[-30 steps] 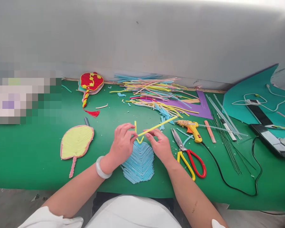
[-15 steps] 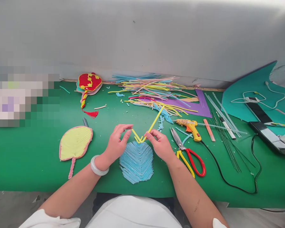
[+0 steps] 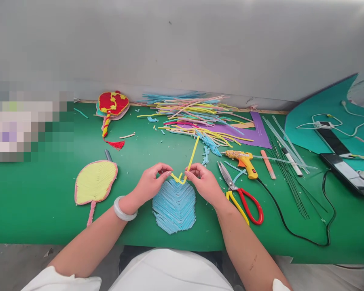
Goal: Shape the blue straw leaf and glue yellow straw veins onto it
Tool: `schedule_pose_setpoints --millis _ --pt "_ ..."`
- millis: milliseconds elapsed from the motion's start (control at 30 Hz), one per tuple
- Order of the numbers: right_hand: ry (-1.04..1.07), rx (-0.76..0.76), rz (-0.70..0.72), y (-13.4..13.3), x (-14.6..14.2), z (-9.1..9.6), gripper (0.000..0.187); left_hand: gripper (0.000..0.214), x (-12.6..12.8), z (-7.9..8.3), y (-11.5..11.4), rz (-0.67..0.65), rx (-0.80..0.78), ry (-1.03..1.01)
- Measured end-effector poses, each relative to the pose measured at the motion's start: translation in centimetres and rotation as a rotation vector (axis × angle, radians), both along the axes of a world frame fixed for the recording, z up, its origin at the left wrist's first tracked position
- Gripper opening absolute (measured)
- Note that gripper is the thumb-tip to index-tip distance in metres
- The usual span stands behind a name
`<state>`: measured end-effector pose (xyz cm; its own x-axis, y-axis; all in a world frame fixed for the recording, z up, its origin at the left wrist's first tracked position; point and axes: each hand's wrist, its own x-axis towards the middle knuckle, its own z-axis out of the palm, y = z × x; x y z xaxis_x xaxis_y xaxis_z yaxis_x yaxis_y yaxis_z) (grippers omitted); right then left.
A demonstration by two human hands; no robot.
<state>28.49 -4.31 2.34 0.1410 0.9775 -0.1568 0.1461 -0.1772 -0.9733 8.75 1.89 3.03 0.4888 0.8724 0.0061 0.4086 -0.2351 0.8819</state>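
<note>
A yellow pipe cleaner (image 3: 193, 153), bent into a V, is pinched between my two hands over the top edge of a blue leaf-shaped panel (image 3: 174, 208). My left hand (image 3: 153, 182) has thumb and fingertips closed on its short left arm. My right hand (image 3: 204, 182) grips the longer arm near the bend, and the free end sticks up above the fingers. Rows of blue pipe cleaners slant to a middle line on the panel, which lies flat on the green table (image 3: 133, 230). Another short yellow piece (image 3: 180, 176) shows at the panel's top.
Scissors (image 3: 241, 198) and a yellow glue gun (image 3: 245, 163) with a black cord lie right of my hands. Behind is a pile of coloured pipe cleaners (image 3: 194, 109). To the left rest a yellow-green fan (image 3: 95, 182) and a red fan (image 3: 113, 103). Thin wires (image 3: 291, 182) lie farther right.
My left fingers have closed on the short arm of the yellow pipe cleaner and come down slightly. Its long arm has swung left and stands more upright in my right hand.
</note>
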Motion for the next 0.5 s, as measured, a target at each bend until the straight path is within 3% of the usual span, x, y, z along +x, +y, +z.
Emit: schedule_pose_setpoints --millis 200,367,500 --pt "-0.166 -0.054 0.022 0.0 -0.1 -0.5 0.028 0.013 -0.2 -0.8 0.4 -0.059 0.079 0.1" --pt "-0.405 0.019 0.017 0.3 -0.2 -1.2 0.026 0.012 -0.1 -1.4 0.6 -0.061 0.105 0.144" --pt "-0.473 0.074 0.014 0.6 -0.4 -1.7 0.026 0.012 0.1 -1.7 0.9 -0.025 0.108 0.14"
